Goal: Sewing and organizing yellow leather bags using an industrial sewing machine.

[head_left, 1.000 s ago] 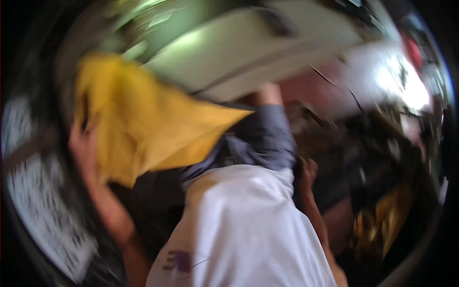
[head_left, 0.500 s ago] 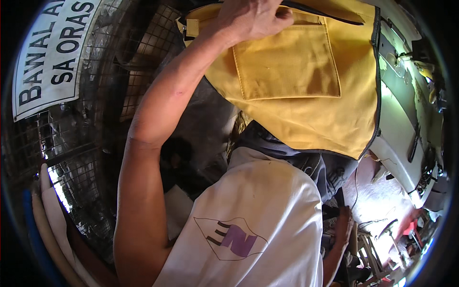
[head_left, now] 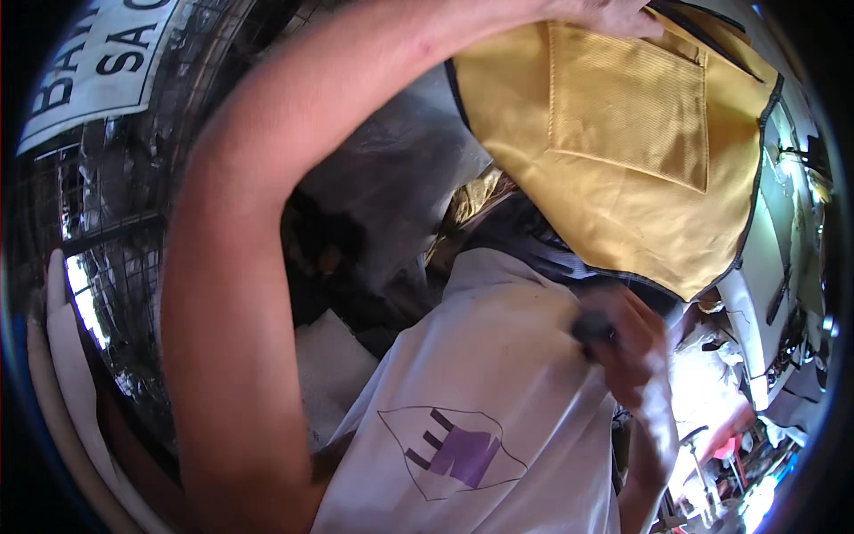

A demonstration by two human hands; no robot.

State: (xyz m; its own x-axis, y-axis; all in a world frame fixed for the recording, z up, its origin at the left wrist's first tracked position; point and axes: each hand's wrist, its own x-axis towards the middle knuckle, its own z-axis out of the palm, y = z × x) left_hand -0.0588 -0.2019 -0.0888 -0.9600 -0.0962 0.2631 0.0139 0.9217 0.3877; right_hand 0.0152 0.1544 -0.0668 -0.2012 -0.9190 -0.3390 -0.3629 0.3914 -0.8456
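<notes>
A yellow cloth apron [head_left: 649, 218] with black edging and a stitched patch pocket hangs in front of me. At its upper edge my left hand [head_left: 618, 16] grips the cloth, partly cut off by the top of the view. Just below the apron's lower hem is my right hand [head_left: 636, 343], smeared by motion and held close to my white shirt. Its fingers are closed round a small black object [head_left: 594, 327], too blurred to name. Dark grey fabric [head_left: 525, 233] shows between the apron and my shirt.
A white sign [head_left: 98, 67] hangs on wire mesh [head_left: 116, 182] at the left. Translucent plastic sheeting [head_left: 391, 169] lies beyond my left arm. Pale panels [head_left: 756, 329] and cluttered tools and parts [head_left: 725, 472] stand at the right. Upright tubes [head_left: 67, 374] are at the lower left.
My left hand and the apron have shifted right in the view. My right hand has risen from low at the right to just below the apron, with the black object now showing in it.
</notes>
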